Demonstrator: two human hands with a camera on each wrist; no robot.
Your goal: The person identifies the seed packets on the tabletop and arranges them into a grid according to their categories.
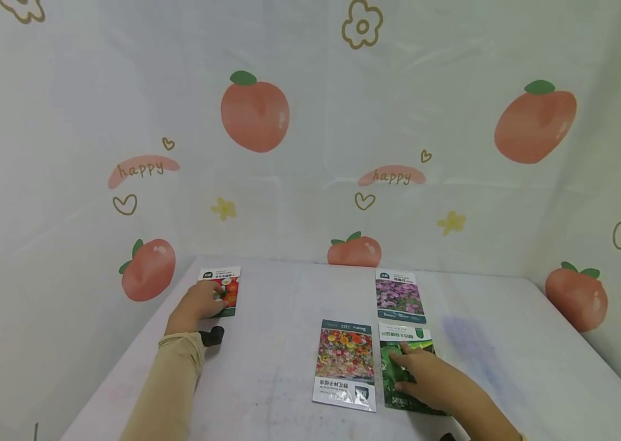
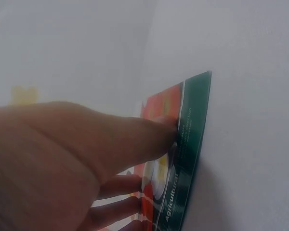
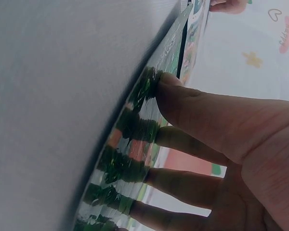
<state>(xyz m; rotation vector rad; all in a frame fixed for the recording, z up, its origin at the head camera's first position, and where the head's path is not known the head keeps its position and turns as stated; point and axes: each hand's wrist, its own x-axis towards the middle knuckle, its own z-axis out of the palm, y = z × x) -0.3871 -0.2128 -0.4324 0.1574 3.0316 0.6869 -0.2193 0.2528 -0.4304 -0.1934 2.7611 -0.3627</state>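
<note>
At the far left of the table in the head view, my left hand [image 1: 200, 300] touches a seed packet with red flowers [image 1: 230, 294]. The left wrist view shows the thumb and fingers on the face of that packet, by its dark green band [image 2: 195, 106]. My right hand [image 1: 426, 376] rests on a green seed packet [image 1: 390, 361], nearer and to the right. In the right wrist view the thumb and extended fingers touch the face of this green packet [image 3: 139, 125]. Beside it, to the left, lies a mixed-flower seed packet [image 1: 345, 361]. Behind it lies a purple-flower seed packet [image 1: 400, 297].
A white-covered table [image 1: 283, 300] carries the packets, with a faint bluish smudge [image 1: 473, 343] at the right. White hanging cloth [image 1: 299, 202] printed with fruit encloses the back and sides. A black wrist device [image 1: 212, 335] sits at my left wrist.
</note>
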